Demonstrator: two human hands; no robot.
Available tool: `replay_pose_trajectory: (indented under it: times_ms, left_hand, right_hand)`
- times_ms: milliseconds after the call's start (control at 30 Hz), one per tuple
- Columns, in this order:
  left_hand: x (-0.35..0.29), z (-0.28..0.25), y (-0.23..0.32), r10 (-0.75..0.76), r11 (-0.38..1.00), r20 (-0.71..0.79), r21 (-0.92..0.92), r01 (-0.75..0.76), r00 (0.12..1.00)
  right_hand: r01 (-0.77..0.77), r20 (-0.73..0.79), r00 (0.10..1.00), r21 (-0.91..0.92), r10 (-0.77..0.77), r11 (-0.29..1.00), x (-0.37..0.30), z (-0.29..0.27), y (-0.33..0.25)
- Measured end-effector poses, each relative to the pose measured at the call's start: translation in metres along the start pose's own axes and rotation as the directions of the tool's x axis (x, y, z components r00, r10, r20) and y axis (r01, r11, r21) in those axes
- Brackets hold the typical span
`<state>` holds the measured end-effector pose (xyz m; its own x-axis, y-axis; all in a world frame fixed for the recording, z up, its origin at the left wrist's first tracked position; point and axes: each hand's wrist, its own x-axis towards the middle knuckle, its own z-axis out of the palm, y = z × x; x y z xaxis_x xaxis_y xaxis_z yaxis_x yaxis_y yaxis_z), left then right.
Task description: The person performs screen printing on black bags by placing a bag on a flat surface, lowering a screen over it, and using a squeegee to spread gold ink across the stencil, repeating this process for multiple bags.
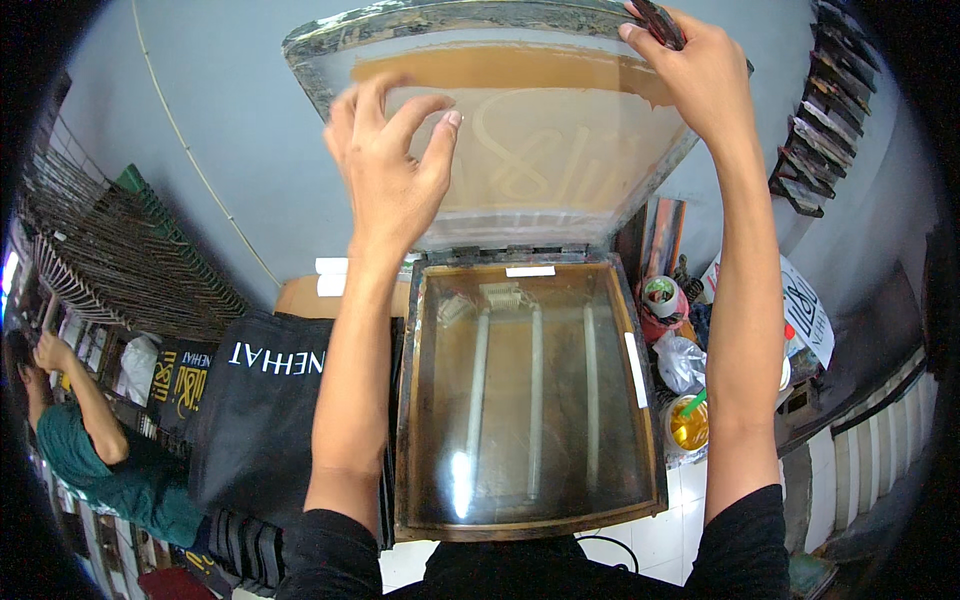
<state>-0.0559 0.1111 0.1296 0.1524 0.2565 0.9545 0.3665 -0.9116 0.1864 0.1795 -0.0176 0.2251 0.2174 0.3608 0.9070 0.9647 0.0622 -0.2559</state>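
Note:
A screen-printing frame [575, 22] with dark, worn edges stands tilted up on hinges. Its pale mesh [470, 190] has a brown band near the top and a faint looping design. In front of the mesh's left side, my left hand [390, 150] is raised with bent fingers apart and nothing in them. At the frame's upper right corner, my right hand [690, 65] grips a dark reddish-black elongated piece [660, 25], whose far end is cut off by the picture's edge. Below the hinges lies a glass-topped box [565, 420] with white tubes visible inside.
Black printed fabric bags [265, 430] are stacked left of the box. On the right are a cup of yellow liquid [688, 425], a pink container [662, 310] and a printed white sheet [800, 310]. A person in a green shirt [140, 465] works at far left. Squeegees [820, 120] hang on the right wall.

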Motion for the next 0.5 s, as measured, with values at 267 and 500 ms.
replay_pose_trajectory:
  times_ms: [267, 500]
  left_hand:
    - [0.057, -0.006, -0.006, 0.276, 0.92, 0.277, 0.2, -0.336, 0.92]
    - [0.056, 0.013, -0.024, 0.34, 0.908, 0.183, 0.19, -0.373, 0.922]
  right_hand:
    - [-0.017, 0.038, 0.999, -0.027, 0.018, 0.999, 0.008, 0.003, 0.002]
    - [-0.026, 0.039, 0.999, -0.006, 0.026, 1.0, 0.009, 0.003, 0.003]
